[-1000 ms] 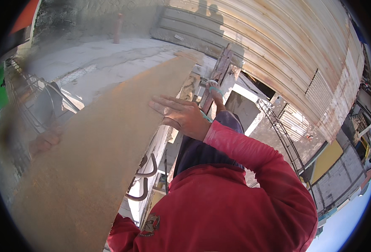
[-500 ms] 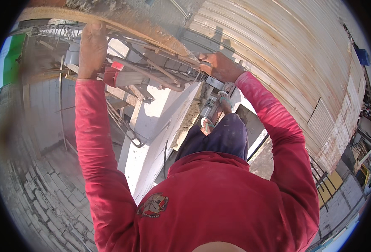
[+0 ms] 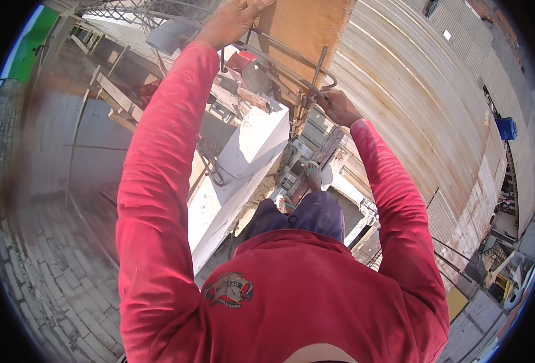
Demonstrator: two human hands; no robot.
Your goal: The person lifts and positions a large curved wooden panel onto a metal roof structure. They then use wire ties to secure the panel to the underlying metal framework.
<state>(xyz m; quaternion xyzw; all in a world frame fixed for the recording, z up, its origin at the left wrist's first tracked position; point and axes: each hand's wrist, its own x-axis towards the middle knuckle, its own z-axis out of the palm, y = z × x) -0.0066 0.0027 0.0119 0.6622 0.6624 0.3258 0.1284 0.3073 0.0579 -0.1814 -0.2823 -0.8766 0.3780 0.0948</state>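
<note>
My left hand is raised at the upper edge of the view, its fingers closed over the left edge of a brown wooden board; the fingertips are partly hidden. The board stands tilted, its flat face toward me. Lower and to the right, my right hand has its fingers curled round a thin steel rebar rod by the board's lower end. More rebar crosses in front of the board between my hands. A red-and-grey cylindrical object lies behind the rods, below my left hand.
A white concrete beam runs beneath my arms, with bent rebar hooks beside it. My sandalled feet stand on a narrow support far below. Corrugated metal sheeting slopes to the right. A block wall is at lower left.
The board has turned from edge-on across the top to showing its face, and swung right. My left hand has moved up and right; my right hand has shifted slightly right and down.
</note>
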